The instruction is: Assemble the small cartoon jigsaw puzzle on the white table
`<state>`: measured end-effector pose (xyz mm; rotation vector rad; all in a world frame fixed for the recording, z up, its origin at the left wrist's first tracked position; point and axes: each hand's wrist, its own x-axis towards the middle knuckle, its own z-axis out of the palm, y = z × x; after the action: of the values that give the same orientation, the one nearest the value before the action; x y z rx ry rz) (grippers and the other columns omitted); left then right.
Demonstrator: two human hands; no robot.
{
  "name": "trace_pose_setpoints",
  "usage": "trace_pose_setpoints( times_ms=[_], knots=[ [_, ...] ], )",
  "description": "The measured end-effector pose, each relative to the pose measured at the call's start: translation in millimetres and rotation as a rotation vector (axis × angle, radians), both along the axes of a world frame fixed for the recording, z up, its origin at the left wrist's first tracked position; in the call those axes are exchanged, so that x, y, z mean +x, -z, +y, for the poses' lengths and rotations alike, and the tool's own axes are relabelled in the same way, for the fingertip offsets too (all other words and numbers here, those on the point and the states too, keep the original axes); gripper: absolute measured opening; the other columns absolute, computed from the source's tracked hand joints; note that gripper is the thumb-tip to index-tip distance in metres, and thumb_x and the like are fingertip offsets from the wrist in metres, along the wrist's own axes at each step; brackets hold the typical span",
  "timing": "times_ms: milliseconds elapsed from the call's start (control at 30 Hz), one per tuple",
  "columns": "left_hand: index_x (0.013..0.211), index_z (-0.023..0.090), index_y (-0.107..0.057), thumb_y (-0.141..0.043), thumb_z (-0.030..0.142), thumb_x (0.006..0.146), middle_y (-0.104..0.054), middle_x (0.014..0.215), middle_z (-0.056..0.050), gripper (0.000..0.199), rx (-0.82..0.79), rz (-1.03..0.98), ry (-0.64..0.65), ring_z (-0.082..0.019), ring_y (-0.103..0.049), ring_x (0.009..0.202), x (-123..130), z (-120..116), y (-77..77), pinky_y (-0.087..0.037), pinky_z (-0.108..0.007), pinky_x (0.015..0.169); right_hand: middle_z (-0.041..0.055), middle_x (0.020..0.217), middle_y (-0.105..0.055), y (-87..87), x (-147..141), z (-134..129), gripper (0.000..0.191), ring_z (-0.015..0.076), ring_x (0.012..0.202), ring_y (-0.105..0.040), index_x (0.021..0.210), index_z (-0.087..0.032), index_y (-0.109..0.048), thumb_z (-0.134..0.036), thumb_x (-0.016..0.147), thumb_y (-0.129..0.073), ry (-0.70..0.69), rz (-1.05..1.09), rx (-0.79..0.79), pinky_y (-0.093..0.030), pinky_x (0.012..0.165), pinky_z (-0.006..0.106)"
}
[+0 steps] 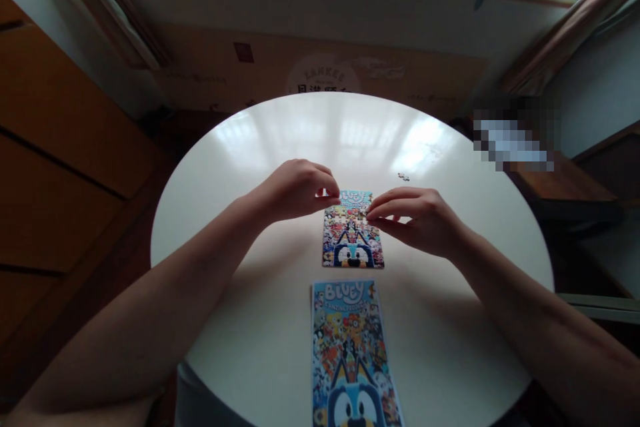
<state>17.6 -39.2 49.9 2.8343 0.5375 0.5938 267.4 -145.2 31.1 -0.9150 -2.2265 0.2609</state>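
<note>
A jigsaw puzzle (353, 240) with a blue cartoon dog at its bottom and a pale blue title strip at its top lies mid-table. At its upper left edge is my left hand (306, 188), thumb and forefinger pinched close together; whatever they hold is too small to make out. My right hand (417, 217) reaches in from the right, fingertips pressed together at the puzzle's right side, on what looks like a puzzle piece. Pale gaps show across the puzzle's middle rows. Nearer me, a printed picture sheet (347, 340) bears the same design, titled BLUEY.
A few loose puzzle pieces (403, 177) lie beyond my right hand. The round white table (240, 167) has window glare along its far part. Behind it stand a printed cardboard panel (200, 60) and a wall; an orange wooden cabinet (60, 147) is at left.
</note>
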Motion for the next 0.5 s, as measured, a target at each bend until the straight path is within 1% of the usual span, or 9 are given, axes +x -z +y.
trace_pose_setpoints(
  times_ms=[133, 233, 333, 500],
  knots=[
    [0.079, 0.021, -0.077, -0.066, 0.030, 0.087, -0.075, 0.078, -0.002, 0.017, -0.013, 0.001, -0.025, -0.012, -0.065, 0.063, -4.1, 6.1, 0.6, -0.047, -0.023, 0.060, 0.0034, 0.097, -0.076, -0.3, -0.9, -0.3, 0.012, 0.0147, 0.089, -0.073, 0.093, -0.020, -0.077, -0.025, 0.095, -0.066, -0.005, -0.014, -0.005, -0.060, 0.071, 0.024],
    [0.079, 0.020, -0.077, -0.066, 0.028, 0.086, -0.075, 0.077, -0.002, 0.016, -0.053, -0.013, 0.000, -0.011, -0.065, 0.062, -4.5, 8.0, 1.7, -0.047, -0.023, 0.059, 0.0030, 0.090, -0.075, 0.3, -1.9, -0.7, 0.013, 0.0128, 0.078, -0.071, 0.099, -0.020, -0.076, -0.028, 0.095, -0.066, 0.021, -0.022, -0.012, -0.058, 0.065, 0.024],
    [0.079, 0.019, -0.077, -0.066, 0.027, 0.086, -0.075, 0.077, -0.002, 0.015, -0.121, -0.046, 0.047, -0.011, -0.066, 0.061, -2.5, 6.9, 2.4, -0.049, -0.022, 0.058, 0.0015, 0.085, -0.074, 2.3, -2.2, -0.8, 0.018, 0.0102, 0.066, -0.067, 0.108, -0.019, -0.073, -0.031, 0.094, -0.069, 0.050, -0.009, -0.036, -0.056, 0.061, 0.024],
    [0.081, 0.018, -0.078, -0.067, 0.027, 0.087, -0.075, 0.077, -0.004, 0.015, -0.204, -0.088, 0.100, -0.011, -0.066, 0.061, 2.3, 2.7, 2.8, -0.051, -0.022, 0.056, 0.0026, 0.090, -0.075, 5.7, -0.6, -0.2, 0.024, 0.0112, 0.070, -0.069, 0.114, -0.019, -0.068, -0.031, 0.093, -0.070, 0.062, 0.004, -0.068, -0.057, 0.062, 0.023]
  ],
)
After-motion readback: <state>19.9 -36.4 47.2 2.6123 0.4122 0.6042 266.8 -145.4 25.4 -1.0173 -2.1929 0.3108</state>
